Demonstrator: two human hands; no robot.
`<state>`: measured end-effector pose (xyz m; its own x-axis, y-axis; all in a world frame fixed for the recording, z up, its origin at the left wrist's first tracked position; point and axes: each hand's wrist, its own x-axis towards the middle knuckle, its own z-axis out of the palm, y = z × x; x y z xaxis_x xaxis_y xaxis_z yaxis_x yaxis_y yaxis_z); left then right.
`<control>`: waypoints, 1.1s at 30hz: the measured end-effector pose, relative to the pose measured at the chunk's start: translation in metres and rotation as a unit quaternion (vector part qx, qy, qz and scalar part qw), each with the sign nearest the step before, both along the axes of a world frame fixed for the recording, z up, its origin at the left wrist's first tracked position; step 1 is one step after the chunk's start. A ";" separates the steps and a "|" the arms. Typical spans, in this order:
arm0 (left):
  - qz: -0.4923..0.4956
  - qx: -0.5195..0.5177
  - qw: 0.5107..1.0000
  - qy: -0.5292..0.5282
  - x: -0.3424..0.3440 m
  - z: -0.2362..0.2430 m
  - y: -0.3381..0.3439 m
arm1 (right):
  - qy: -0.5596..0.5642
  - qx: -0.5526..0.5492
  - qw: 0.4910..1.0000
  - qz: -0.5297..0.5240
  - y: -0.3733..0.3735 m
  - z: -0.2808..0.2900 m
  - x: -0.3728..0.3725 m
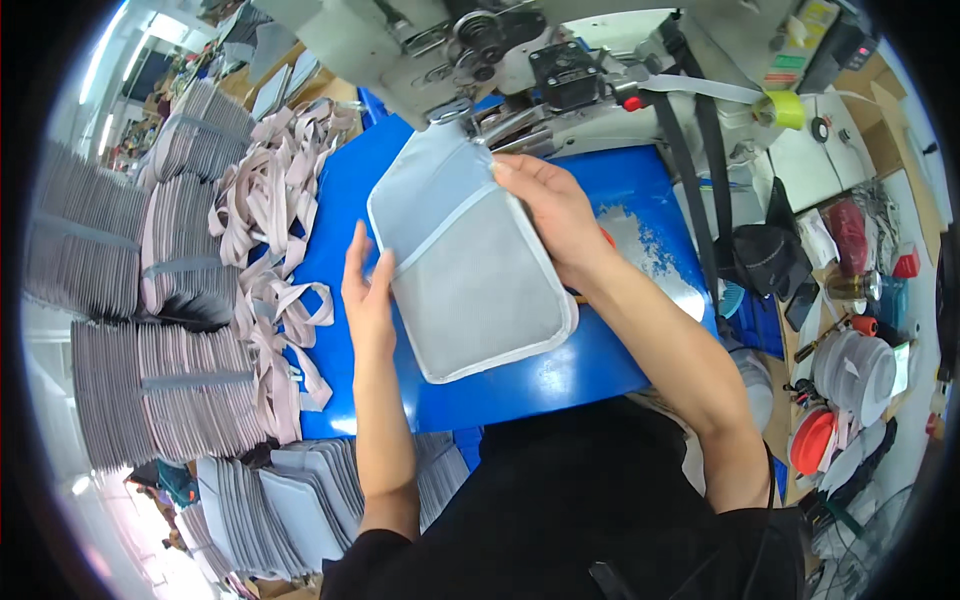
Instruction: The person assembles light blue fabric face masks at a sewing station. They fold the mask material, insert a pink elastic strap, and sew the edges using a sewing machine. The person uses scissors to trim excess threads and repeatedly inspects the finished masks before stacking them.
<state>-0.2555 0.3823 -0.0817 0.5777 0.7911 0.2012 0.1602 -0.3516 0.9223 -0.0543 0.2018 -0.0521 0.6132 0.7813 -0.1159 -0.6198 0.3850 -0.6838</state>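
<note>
My right hand (pixel 555 215) pinches the upper right edge of a grey fabric panel (pixel 475 300) with pale piped edges, rounded corners and a diagonal band across its lighter upper part. The panel is tilted, its top reaching up beneath the head of an industrial sewing machine (pixel 480 50). My left hand (pixel 369 285) is open at the panel's left edge, thumb near or against it and fingers raised; whether it touches, I cannot tell. A blue work surface (pixel 450 405) lies under the panel.
Banded stacks of grey panels (pixel 195 390) and loose pink straps (pixel 280 180) fill the left side, with more panels (pixel 300 500) below. Black straps (pixel 690 200) hang at the right. Beyond are spools (pixel 850 375), a red dish (pixel 810 440), tools and scraps.
</note>
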 end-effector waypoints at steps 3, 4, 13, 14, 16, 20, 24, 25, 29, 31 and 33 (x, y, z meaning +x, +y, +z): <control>-0.073 -0.268 0.957 -0.078 -0.018 0.014 -0.024 | -0.149 -0.058 0.983 -0.085 -0.017 -0.004 0.013; -0.070 -0.228 0.967 -0.085 -0.017 0.020 -0.026 | -0.197 -0.056 0.970 -0.134 -0.028 -0.008 0.023; -0.091 -0.129 0.984 -0.082 -0.028 0.046 -0.003 | -0.142 0.011 0.953 -0.267 -0.039 0.001 0.059; -0.082 -0.145 0.983 -0.075 -0.030 0.046 0.000 | -0.109 0.020 0.958 -0.264 -0.038 0.008 0.049; -0.082 -0.155 0.980 -0.097 -0.033 0.041 0.007 | -0.084 -0.009 0.971 -0.223 -0.040 0.002 0.031; -0.095 -0.138 0.981 -0.097 -0.031 0.044 0.010 | -0.168 -0.101 0.977 -0.088 -0.037 -0.012 -0.022; -0.096 -0.153 0.978 -0.102 -0.031 0.046 0.008 | -0.181 -0.073 0.980 -0.032 -0.040 -0.019 -0.030; -0.092 -0.149 0.979 -0.104 -0.031 0.047 0.006 | -0.171 -0.064 0.983 -0.020 -0.042 -0.019 -0.030; -0.090 -0.138 0.980 -0.110 -0.029 0.051 0.005 | -0.095 -0.001 0.995 -0.006 -0.050 -0.012 -0.043; -0.092 -0.130 0.982 -0.100 -0.028 0.054 0.010 | -0.073 0.037 0.997 0.005 -0.052 -0.019 -0.044; -0.089 -0.119 0.986 -0.081 -0.023 0.058 0.018 | -0.058 0.037 0.998 -0.008 -0.048 -0.016 -0.045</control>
<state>-0.2784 0.4005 -0.0241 0.6874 0.7157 0.1231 -0.0400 -0.1319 0.9905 -0.0994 0.1542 -0.0682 0.6322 0.7747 0.0142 -0.5306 0.4462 -0.7207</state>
